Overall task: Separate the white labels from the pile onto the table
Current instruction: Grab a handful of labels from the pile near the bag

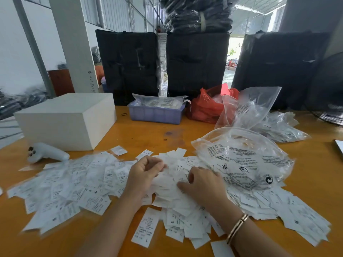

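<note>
Both hands work in the labels (78, 184) on the table (141, 134).

Nearest, the right hand (202, 184) presses spread, bent fingers onto the pile's middle; just left of it, the left hand (145, 171) curls round a few labels. A printed bag (243, 156) lies on the pile's right; a white box (66, 119) and blue tray (156, 114) stand beyond it.

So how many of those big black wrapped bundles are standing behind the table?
3 upright: one at left, one in the middle, one at right. A fourth dark bundle lies on top of the middle one. More may be hidden behind them.
</note>
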`<state>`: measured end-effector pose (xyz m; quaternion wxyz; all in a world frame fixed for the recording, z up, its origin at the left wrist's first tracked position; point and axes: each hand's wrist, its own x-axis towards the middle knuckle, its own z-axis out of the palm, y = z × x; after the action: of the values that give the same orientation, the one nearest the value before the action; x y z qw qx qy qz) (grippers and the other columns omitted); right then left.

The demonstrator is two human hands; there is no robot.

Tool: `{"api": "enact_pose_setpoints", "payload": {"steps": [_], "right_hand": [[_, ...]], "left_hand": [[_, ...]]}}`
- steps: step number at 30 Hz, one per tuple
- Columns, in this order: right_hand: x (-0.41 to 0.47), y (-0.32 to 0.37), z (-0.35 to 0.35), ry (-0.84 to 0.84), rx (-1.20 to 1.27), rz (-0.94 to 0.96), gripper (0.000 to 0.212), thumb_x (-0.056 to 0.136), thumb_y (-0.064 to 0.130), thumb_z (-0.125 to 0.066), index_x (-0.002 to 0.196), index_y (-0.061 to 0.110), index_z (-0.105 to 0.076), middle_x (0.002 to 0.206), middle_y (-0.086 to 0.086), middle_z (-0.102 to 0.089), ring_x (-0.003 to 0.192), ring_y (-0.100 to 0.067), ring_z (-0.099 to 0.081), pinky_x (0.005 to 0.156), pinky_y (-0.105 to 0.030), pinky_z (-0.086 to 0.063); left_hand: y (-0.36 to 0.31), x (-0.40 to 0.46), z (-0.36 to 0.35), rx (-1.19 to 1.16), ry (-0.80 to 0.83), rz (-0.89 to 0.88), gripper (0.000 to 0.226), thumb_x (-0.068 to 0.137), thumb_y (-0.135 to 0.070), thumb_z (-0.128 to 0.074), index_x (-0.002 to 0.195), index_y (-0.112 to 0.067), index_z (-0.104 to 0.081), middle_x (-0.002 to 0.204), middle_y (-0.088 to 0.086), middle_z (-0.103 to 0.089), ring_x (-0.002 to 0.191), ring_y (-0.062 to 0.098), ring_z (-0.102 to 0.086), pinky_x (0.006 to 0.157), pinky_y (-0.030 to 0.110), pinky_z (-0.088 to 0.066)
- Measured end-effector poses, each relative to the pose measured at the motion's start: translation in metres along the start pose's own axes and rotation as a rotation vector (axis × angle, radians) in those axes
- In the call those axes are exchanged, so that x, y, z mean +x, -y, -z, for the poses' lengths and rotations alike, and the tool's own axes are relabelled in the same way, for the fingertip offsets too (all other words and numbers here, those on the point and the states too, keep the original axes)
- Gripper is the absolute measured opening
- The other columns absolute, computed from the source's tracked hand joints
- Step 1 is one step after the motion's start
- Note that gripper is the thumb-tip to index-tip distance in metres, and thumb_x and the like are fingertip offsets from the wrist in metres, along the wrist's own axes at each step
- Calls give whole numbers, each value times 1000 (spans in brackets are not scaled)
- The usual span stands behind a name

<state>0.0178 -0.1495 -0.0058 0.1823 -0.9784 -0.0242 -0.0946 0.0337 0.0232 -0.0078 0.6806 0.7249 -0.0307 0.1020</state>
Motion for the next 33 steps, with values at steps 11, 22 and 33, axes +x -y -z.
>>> {"api": "enact_pose_setpoints", "payload": {"steps": [11, 22, 33], "right_hand": [[1, 0, -5, -205, 791, 73, 32, 94, 6, -51, 100, 34, -66, 82, 16, -62, 67, 3, -55, 62, -10, -40], [1, 9, -2, -144, 967, 64, 8, 86, 21, -67, 83, 20, -75, 77, 5, -66, 68, 0, -56, 65, -16, -44], [1, 6, -1, 30, 1210, -79, 40, 90, 4, -57, 120, 31, -60, 90, 2, -69, 70, -10, -67, 61, -22, -52]], "left_hand": [[2, 1, 0, -108, 19, 55, 20, 82, -19, -72, 100, -27, -65, 90, -8, -71, 86, 5, -67, 67, 16, -50], [0, -1, -4, -255, 161, 95, 35, 66, -27, -78, 98, -25, -64, 85, -8, -73, 80, 5, -66, 72, 21, -47], [-2, 2, -1, -440, 41, 94, 6, 87, -12, -62, 84, -15, -66, 96, 6, -74, 92, 15, -69, 77, 24, -50]]}}
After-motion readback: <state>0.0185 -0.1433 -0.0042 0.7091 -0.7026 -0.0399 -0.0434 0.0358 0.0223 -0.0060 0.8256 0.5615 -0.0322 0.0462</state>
